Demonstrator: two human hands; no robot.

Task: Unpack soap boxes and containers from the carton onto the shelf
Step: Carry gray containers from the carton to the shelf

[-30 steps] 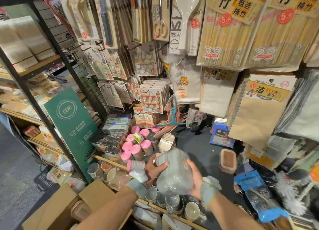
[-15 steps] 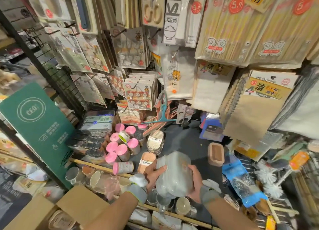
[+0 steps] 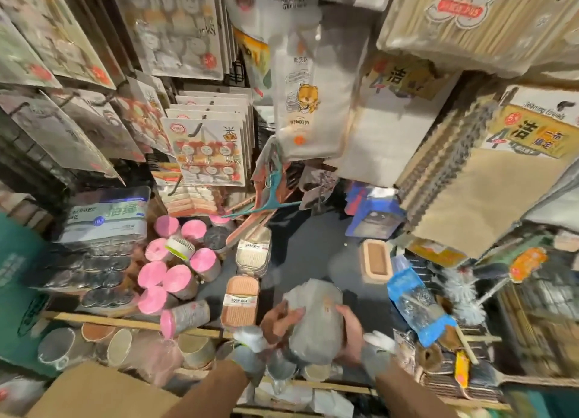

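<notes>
Left hand [image 3: 279, 322]: lower centre of frame, fingers curled on the left side of a grey wrapped pack [image 3: 316, 326].
Right hand [image 3: 350, 333]: opposite, gripping the pack's right side.
Forearms: bare, converging from the bottom edge.

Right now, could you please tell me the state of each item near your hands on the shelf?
grey wrapped pack: held between both hands.
left hand: grips the pack's left side.
right hand: grips its right side.
orange soap box: lying flat on the shelf.
beige soap box: lying flat behind the orange one.
pink-capped canister: tipped on its side.
tan tray: upright, open top.
</notes>
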